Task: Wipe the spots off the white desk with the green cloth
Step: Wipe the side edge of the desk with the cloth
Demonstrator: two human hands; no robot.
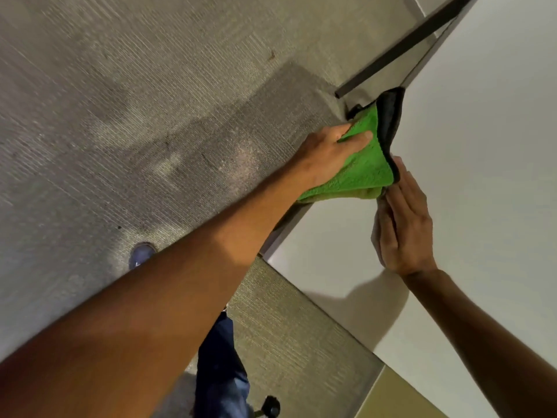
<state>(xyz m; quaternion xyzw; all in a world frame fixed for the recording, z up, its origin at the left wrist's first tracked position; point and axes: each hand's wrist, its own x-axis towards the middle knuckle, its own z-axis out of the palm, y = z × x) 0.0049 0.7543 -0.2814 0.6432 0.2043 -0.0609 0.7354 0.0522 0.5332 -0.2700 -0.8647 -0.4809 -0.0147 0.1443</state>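
The green cloth, dark on its other side, hangs over the left edge of the white desk. My left hand grips the cloth from the floor side, thumb and fingers pressed into the green face. My right hand lies on the desk with its fingers together, fingertips touching the cloth's dark hem. No spots show on the visible desk surface.
Grey carpet fills the left of the view. A dark desk leg or frame bar slants at the top right. My shoe and blue trouser leg are below, with a black chair castor near the bottom.
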